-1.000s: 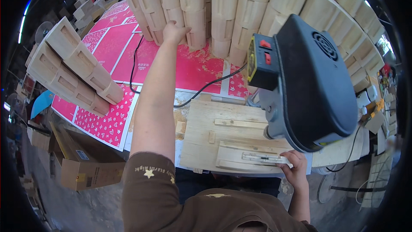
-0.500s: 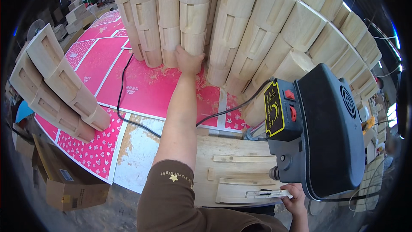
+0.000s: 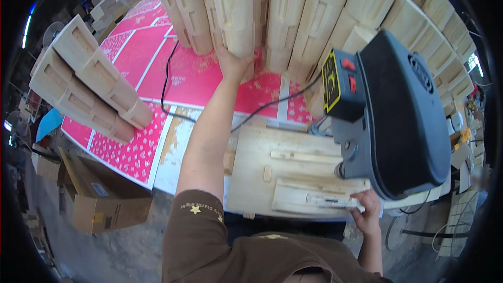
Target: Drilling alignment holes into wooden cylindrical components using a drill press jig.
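Note:
My left hand (image 3: 234,65) reaches far forward and is closed around the foot of a tall stack of curved wooden pieces (image 3: 233,15), pale and each with a cut recess. This stack stands slightly forward of its neighbours. Low on the right, my right hand (image 3: 368,209) pinches the end of a narrow whitish strip (image 3: 330,200) with dark marks or slots. The strip lies along a thin wooden piece on a plywood board (image 3: 251,162). Above that hand looms the dark head of a bench drill press (image 3: 401,110), with red switches on its side.
More stacks of wooden pieces (image 3: 288,15) line the back and right. Two leaning stacks (image 3: 97,81) stand at the left on a pink printed sheet (image 3: 123,152). A black cable (image 3: 166,81) crosses the sheet. An open cardboard box (image 3: 112,207) is on the floor at left.
The stack in my left hand has come forward from the row, its foot closer to me. My right hand still holds the strip on the board. The whole view has shifted.

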Tool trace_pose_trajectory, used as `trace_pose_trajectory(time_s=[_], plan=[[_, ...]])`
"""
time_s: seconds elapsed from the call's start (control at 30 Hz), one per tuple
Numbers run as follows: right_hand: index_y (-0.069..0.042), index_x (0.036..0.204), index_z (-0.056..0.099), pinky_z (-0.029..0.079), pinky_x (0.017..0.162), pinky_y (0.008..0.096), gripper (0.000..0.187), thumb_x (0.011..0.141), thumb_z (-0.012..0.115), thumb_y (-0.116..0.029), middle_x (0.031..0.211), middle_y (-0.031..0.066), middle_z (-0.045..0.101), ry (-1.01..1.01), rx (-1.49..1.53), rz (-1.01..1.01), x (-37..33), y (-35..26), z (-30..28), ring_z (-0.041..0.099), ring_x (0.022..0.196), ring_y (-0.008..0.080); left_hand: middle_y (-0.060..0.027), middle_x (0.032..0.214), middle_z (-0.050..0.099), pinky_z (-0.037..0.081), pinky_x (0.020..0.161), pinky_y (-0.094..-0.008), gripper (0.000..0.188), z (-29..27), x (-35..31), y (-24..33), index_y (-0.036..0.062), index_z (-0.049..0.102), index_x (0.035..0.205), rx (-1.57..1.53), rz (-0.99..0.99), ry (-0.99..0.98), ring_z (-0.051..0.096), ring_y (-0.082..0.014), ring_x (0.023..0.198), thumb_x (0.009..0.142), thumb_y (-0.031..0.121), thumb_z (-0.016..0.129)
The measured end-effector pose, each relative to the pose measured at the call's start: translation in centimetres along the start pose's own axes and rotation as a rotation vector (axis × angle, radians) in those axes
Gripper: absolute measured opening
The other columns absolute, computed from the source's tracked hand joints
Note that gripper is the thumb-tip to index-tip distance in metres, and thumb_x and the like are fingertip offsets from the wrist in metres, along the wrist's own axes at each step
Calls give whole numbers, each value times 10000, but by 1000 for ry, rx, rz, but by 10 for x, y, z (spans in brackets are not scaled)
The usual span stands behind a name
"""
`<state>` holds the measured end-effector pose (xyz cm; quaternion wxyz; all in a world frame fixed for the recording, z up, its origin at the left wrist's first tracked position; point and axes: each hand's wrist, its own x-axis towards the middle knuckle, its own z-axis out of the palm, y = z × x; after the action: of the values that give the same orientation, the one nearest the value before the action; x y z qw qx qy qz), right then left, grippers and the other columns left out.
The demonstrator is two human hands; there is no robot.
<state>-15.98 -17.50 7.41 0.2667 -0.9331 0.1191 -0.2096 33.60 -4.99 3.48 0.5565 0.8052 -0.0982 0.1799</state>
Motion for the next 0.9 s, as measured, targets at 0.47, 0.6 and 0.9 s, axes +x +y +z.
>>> trace_pose_trajectory(time_s=[0.47, 0.6, 0.9], plan=[[-38, 875, 627, 425, 667, 354, 280, 618, 733, -71, 804, 90, 616, -29, -5, 2, 9, -11, -2, 548, 748, 286, -222, 1026, 542, 488, 812, -407, 765, -82, -68, -2, -73, 440, 1036, -5, 112, -104, 562, -342, 967, 475, 223, 867], [-37, 883, 627, 433, 684, 354, 283, 619, 729, -52, 823, 89, 624, -24, -3, -9, 7, -11, -2, 557, 769, 286, -216, 1022, 543, 486, 810, -400, 754, -99, -83, 3, -74, 436, 1035, -27, 66, -120, 565, -334, 963, 483, 208, 865], [-38, 906, 627, 431, 685, 360, 301, 621, 725, -47, 819, 97, 613, -23, -10, -42, 6, -8, -3, 551, 768, 292, -211, 1044, 507, 459, 850, -397, 776, -127, -101, -4, -65, 420, 1051, 7, 70, -109, 540, -319, 997, 479, 210, 867]])
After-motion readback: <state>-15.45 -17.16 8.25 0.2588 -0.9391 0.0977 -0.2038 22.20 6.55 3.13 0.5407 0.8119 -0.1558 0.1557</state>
